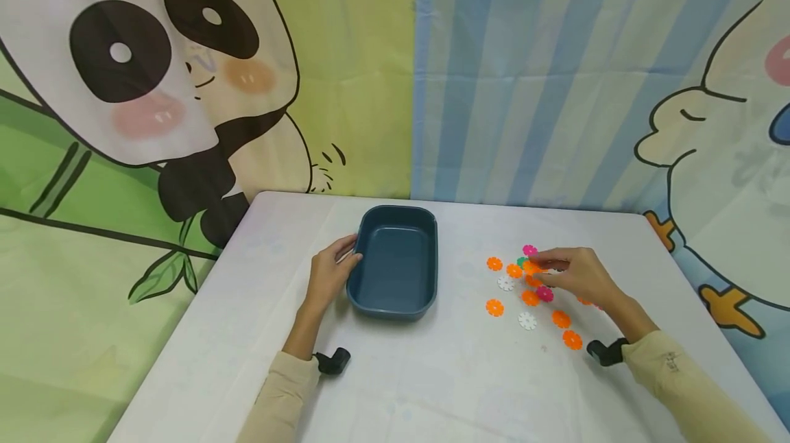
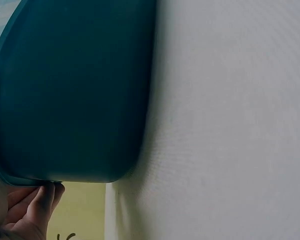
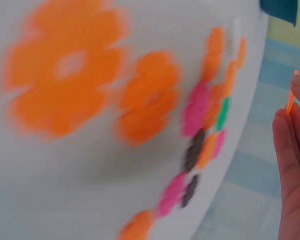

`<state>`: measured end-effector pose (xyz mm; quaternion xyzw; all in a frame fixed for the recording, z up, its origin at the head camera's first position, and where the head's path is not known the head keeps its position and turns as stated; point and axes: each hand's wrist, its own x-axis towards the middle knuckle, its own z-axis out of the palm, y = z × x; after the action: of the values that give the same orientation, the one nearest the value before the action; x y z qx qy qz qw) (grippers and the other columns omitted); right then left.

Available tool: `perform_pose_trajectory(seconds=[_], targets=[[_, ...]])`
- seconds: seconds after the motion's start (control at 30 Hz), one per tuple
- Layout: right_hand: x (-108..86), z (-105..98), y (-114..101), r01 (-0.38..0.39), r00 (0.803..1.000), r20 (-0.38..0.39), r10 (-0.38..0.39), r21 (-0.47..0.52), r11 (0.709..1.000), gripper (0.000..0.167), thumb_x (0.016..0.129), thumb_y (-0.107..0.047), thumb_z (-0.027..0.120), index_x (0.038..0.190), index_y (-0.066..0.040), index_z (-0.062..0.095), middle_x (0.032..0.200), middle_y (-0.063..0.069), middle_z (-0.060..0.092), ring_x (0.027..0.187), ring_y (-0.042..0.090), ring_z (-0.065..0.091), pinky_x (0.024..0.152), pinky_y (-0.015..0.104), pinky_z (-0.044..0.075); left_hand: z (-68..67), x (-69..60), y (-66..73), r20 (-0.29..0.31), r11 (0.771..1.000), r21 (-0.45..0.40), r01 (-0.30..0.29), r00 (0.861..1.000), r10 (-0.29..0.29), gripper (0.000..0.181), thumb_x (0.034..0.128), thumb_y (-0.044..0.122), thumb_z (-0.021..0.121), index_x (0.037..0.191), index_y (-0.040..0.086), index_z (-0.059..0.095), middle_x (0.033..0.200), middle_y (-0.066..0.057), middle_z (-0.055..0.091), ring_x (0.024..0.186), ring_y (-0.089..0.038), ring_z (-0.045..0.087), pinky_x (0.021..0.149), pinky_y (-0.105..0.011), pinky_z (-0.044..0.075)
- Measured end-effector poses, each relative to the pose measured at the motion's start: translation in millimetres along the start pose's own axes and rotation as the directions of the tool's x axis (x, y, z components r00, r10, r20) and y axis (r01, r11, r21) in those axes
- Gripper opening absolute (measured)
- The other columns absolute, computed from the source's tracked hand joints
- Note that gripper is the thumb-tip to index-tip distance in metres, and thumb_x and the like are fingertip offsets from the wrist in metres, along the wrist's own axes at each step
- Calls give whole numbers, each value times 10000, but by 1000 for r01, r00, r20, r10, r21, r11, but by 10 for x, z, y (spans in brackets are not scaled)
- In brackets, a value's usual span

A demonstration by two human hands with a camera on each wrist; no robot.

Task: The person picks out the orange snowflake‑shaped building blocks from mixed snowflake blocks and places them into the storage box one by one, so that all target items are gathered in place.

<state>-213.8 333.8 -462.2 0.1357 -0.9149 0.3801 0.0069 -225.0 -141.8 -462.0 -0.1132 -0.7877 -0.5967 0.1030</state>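
Observation:
A dark blue rectangular plastic tub [image 1: 396, 268] stands on the table, its inside bare. At its left side, my left hand [image 1: 328, 274] holds the rim between thumb and fingers; the left wrist view shows the fingertips against the tub's outer wall [image 2: 75, 100]. Over a scatter of flower-shaped plastic discs, my right hand [image 1: 583, 274] is raised with its fingers together. In the right wrist view that hand pinches an orange flower-shaped disc [image 3: 291, 97], seen edge-on, between thumb and fingertips. Below it lie orange, pink [image 1: 544, 293], white [image 1: 527, 321], green and dark discs.
The table [image 1: 432, 374] wears a white cover. Single orange discs [image 1: 495, 307] lie apart from the cluster, between it and the tub. Behind the far edge hangs a cartoon-printed curtain [image 1: 358, 73]. A black wrist camera [image 1: 333, 361] sits at each cuff.

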Motion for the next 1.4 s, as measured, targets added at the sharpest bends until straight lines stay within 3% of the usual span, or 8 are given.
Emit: perform_pose_trajectory(seconds=[0.13,0.23,0.47,0.73,1.07,1.4], targets=[[316,56,-291,56,998,7,-56,89,995,372,805,-236,819,1135,-88,729,1070,103,717,932,280,707,636,279,616,16,47,-227,-25,1000,8,12,1000,-12,443,865,-49,695,1284,-101,564,1283,-260,583,1192,-359,570,942,-304,527],[582,126,-534,96,995,2,-97,108,989,346,808,-231,815,1123,-111,738,1073,67,718,957,244,703,700,266,613,41,75,-329,-45,999,36,14,999,-12,439,859,-25,712,1277,-69,588,1269,-211,611,1178,-286,595,921,-211,519],[1093,342,-1099,165,986,5,-167,124,978,350,809,-199,810,1138,-107,733,1109,71,706,969,244,697,759,344,615,120,72,-333,-62,999,46,13,998,-10,427,860,-29,710,1268,-65,591,1262,-209,615,1180,-273,595,950,-241,511],[1545,719,-1496,209,977,-3,-213,218,953,333,785,-155,823,1100,-74,750,1070,111,716,932,270,708,743,321,616,124,48,-361,-27,995,-80,52,998,-54,474,845,-111,673,1303,-79,557,1319,-242,565,1233,-272,551,977,-209,477],[1863,1351,-1718,240,970,-13,-244,242,940,332,795,-89,804,1104,6,727,1031,151,714,889,294,710,740,310,616,101,47,-357,-62,996,-74,47,997,-52,541,818,-145,685,1331,-56,539,1354,-182,555,1243,-263,541,983,-245,481],[1917,1776,-1750,173,982,33,-184,216,961,325,823,-95,788,1131,-15,721,1047,106,718,911,201,699,785,286,602,99,30,-353,-67,996,-81,44,997,-50,553,817,-140,685,1341,-38,538,1366,-163,551,1229,-238,551,967,-233,487]])
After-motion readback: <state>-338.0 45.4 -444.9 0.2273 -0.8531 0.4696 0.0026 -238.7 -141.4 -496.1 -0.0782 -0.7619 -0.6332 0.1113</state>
